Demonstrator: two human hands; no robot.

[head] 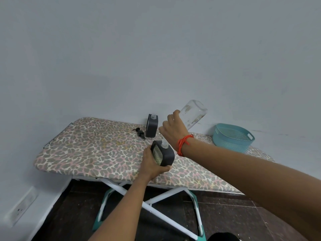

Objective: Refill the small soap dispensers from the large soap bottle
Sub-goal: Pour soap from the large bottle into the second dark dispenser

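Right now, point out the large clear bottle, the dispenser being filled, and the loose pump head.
large clear bottle [194, 113]: head view, on its upturned clear body.
dispenser being filled [167, 154]: head view, on its dark grey side.
loose pump head [140, 133]: head view, on its black collar, lying on the ironing board.

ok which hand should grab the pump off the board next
Left. The pump lies on its side of the board, and the left hand only steadies the dispenser; the right hand holds the tilted bottle.

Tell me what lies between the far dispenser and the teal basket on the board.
In the head view, the right hand tipping the large clear bottle crosses between the far dispenser and the teal basket.
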